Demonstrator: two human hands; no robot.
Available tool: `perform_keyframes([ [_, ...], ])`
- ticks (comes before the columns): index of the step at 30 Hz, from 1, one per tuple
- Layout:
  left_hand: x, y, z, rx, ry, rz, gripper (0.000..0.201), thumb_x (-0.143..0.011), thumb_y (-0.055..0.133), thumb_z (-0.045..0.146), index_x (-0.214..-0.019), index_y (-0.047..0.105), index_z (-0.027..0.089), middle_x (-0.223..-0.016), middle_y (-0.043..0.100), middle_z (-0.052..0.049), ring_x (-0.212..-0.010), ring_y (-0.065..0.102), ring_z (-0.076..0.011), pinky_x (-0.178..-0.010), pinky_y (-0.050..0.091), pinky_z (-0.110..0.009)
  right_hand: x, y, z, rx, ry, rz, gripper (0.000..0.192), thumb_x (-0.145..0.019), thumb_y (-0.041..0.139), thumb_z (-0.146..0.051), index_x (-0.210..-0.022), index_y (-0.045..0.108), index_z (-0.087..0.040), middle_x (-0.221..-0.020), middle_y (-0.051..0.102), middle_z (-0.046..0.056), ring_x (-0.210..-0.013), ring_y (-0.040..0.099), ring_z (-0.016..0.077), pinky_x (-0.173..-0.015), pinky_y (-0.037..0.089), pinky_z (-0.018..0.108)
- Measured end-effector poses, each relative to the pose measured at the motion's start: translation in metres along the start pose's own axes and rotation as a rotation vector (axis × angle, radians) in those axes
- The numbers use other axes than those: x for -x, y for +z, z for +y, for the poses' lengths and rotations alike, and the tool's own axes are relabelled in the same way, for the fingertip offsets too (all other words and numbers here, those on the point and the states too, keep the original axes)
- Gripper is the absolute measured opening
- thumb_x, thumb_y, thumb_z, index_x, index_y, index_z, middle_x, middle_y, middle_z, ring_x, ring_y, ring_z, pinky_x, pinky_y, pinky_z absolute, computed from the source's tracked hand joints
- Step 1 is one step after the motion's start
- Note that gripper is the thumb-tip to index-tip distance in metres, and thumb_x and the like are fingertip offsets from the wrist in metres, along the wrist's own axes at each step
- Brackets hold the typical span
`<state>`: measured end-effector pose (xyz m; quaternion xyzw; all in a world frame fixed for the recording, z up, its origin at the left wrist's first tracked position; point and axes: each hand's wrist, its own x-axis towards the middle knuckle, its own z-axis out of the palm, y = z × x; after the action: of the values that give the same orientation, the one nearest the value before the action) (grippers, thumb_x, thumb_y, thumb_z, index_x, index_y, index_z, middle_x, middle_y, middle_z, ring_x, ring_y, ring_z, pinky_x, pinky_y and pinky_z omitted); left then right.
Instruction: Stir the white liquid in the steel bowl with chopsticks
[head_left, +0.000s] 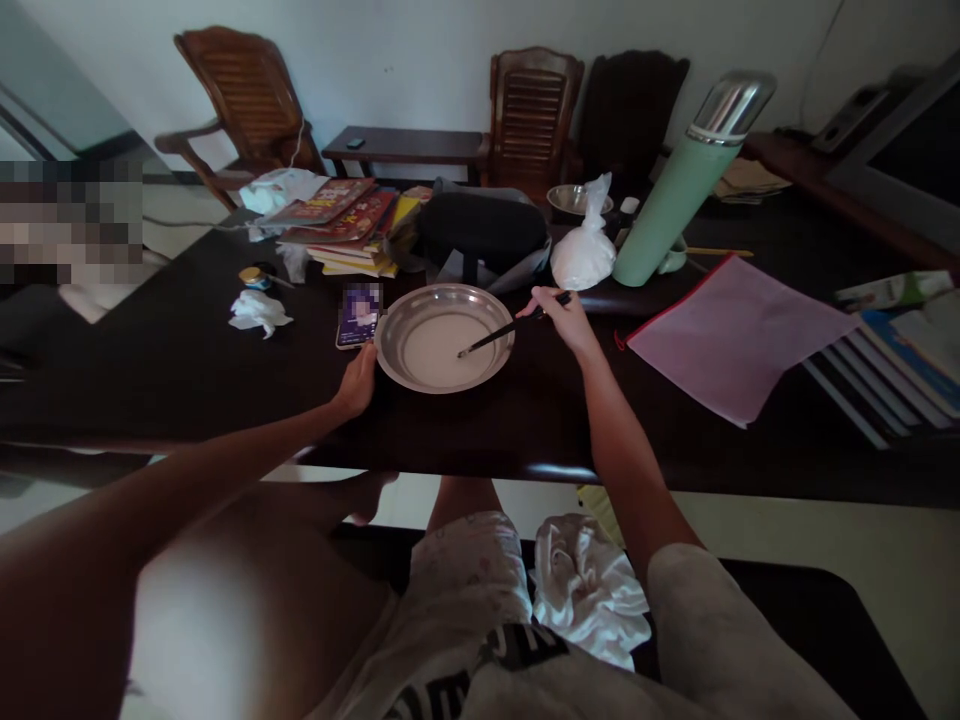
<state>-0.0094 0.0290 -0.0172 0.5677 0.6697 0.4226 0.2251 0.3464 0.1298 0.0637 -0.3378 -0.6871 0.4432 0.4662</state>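
Note:
A shiny metal bowl (pixel 501 349) stands on the dark table, with a pale, whitish content in its bottom. My left hand (pixel 356 382) grips the bowl's left rim; some of its fingers are hidden. In my right hand (pixel 564 318), above the bowl's right side, are black chopsticks (pixel 491 338). They slant down to the left, their tips in the whitish content. Just behind my right hand sits a knotted clear bag of white powder (pixel 583 258). A lit phone (pixel 358 318) lies close to the bowl's left rim.
Behind the bowl lie a black bag (pixel 484 228) and a stack of books (pixel 352 235). A tall green thermos (pixel 675 205) stands behind right, with a pink zip pouch (pixel 739 340) and more books (pixel 892 370) beyond. Crumpled tissue (pixel 259 312) lies left. Another person's blurred arm shows at far left.

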Motion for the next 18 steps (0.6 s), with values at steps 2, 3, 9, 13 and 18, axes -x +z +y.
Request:
perform_keyframes([
  [2, 0.000, 0.000, 0.000, 0.005, 0.020, 0.007, 0.072, -0.092, 0.025, 0.067, -0.124, 0.060, 0.012, -0.132, 0.062, -0.015, -0.129, 0.053, -0.0277, -0.116, 0.036, -0.044, 0.001, 0.003, -0.001, -0.011, -0.010, -0.069, 0.050, -0.085, 0.058, -0.066, -0.065, 0.071, -0.022, -0.072, 0.075, 0.005, -0.076, 0.069, 0.0209, -0.078, 0.052, 0.035],
  [3, -0.001, 0.000, 0.001, 0.005, 0.028, 0.011, 0.074, -0.091, 0.025, 0.069, -0.122, 0.060, 0.012, -0.129, 0.064, -0.015, -0.127, 0.054, -0.0277, -0.115, 0.037, -0.044, 0.001, 0.007, -0.001, -0.004, -0.021, -0.115, 0.049, -0.085, 0.059, -0.066, -0.067, 0.072, -0.022, -0.076, 0.076, 0.005, -0.079, 0.069, 0.0208, -0.081, 0.052, 0.035],
  [9, 0.000, -0.001, 0.005, -0.010, 0.045, -0.003, 0.082, -0.087, 0.023, 0.079, -0.114, 0.062, 0.012, -0.120, 0.066, -0.017, -0.117, 0.059, -0.0296, -0.110, 0.042, -0.045, -0.001, 0.009, -0.001, 0.050, -0.034, -0.048, 0.053, -0.080, 0.058, -0.073, -0.072, 0.074, -0.024, -0.084, 0.077, 0.004, -0.086, 0.069, 0.0209, -0.085, 0.052, 0.036],
  [13, 0.001, -0.003, 0.005, -0.032, 0.048, -0.019, 0.078, -0.089, 0.021, 0.075, -0.117, 0.060, 0.014, -0.120, 0.067, -0.015, -0.117, 0.059, -0.0274, -0.109, 0.043, -0.042, 0.000, 0.000, -0.001, 0.029, 0.010, 0.057, 0.057, -0.081, 0.056, -0.075, -0.062, 0.071, -0.023, -0.071, 0.075, 0.005, -0.073, 0.066, 0.0207, -0.075, 0.051, 0.036],
  [18, 0.002, -0.002, 0.005, -0.042, 0.064, -0.026, 0.072, -0.092, 0.021, 0.070, -0.111, 0.061, 0.014, -0.115, 0.068, -0.013, -0.114, 0.060, -0.0264, -0.105, 0.045, -0.042, 0.001, 0.014, 0.001, 0.069, -0.034, -0.135, 0.051, -0.083, 0.057, -0.071, -0.072, 0.074, -0.024, -0.082, 0.077, 0.003, -0.086, 0.069, 0.0214, -0.087, 0.050, 0.036],
])
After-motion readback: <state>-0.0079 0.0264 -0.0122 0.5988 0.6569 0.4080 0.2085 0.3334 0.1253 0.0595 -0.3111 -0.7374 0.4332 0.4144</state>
